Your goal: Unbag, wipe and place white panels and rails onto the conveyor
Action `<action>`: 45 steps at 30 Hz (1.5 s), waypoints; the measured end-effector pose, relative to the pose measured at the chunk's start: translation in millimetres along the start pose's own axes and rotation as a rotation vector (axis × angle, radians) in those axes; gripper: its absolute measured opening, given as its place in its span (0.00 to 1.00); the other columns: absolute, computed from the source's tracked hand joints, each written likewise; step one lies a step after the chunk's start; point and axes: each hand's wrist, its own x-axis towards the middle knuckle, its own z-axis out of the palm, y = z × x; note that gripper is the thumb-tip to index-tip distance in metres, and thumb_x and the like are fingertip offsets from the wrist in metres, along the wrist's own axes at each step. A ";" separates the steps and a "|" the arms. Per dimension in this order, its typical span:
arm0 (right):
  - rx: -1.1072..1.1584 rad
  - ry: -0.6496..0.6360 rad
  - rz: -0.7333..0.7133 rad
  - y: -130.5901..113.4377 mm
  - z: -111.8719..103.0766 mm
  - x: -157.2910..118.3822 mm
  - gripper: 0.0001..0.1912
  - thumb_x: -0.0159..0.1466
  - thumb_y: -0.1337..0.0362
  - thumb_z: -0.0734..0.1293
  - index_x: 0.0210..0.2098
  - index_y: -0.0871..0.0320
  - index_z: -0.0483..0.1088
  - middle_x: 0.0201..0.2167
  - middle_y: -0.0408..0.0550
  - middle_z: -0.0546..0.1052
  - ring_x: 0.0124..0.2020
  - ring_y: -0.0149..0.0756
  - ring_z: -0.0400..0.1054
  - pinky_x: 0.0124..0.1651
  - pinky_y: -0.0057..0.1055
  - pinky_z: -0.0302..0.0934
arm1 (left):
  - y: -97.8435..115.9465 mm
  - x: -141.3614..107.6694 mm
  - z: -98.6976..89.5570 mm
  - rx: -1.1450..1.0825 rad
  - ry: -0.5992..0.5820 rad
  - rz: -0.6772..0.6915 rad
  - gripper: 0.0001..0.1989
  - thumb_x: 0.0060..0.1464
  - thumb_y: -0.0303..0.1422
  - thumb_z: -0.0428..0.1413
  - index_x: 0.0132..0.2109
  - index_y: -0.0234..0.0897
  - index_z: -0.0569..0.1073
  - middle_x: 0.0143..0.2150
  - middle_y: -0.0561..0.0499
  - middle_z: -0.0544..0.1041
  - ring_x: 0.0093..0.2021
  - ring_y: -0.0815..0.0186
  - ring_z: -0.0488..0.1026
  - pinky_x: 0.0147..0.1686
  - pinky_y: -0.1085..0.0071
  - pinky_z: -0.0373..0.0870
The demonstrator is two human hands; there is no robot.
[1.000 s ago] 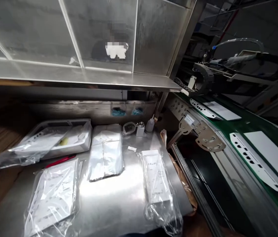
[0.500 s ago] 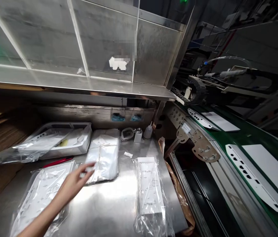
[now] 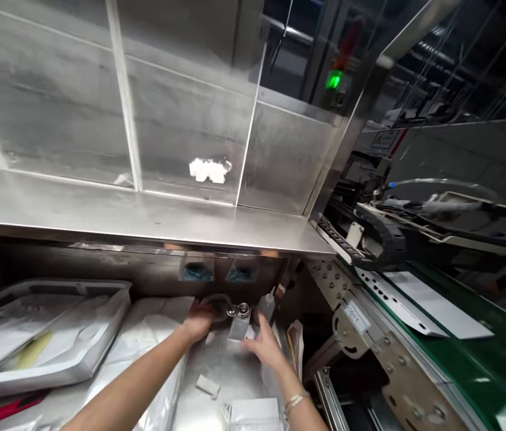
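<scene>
My left hand [image 3: 200,320] reaches to the back of the steel table, at the edge of a round clear dish [image 3: 219,306]; its fingertips are partly hidden, so any hold is unclear. My right hand [image 3: 265,344] has thumb and fingers apart beside a small white bottle with a metal cap [image 3: 240,322], with nothing visible in its grasp. Just behind its fingers stands a squeeze bottle [image 3: 266,305] with a thin nozzle. A small white piece [image 3: 207,386] lies on the table in front. Plastic-wrapped white sheets [image 3: 145,335] lie left of my left hand.
A white tray [image 3: 95,353] of white parts stands at the left, with a red tool [image 3: 6,412] before it. A bagged white part [image 3: 254,414] is at the bottom. The steel shelf [image 3: 145,218] overhangs the back. At right runs a green conveyor [image 3: 472,305] with white panels.
The view has moved closer to the back of the table. My left hand has gone from above the wrapped sheets to the dish. My right hand has come into view by the bottles.
</scene>
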 end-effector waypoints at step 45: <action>-0.013 0.027 0.190 16.9 20.5 4.3 0.20 0.46 0.60 0.69 0.37 0.58 0.64 0.26 0.43 0.72 0.20 0.32 0.63 0.21 0.28 0.58 | 5.8 -261.9 -11.7 -0.985 0.146 -0.417 0.16 0.52 0.44 0.53 0.49 0.62 0.69 0.52 0.60 0.72 0.49 0.57 0.70 0.39 0.59 0.72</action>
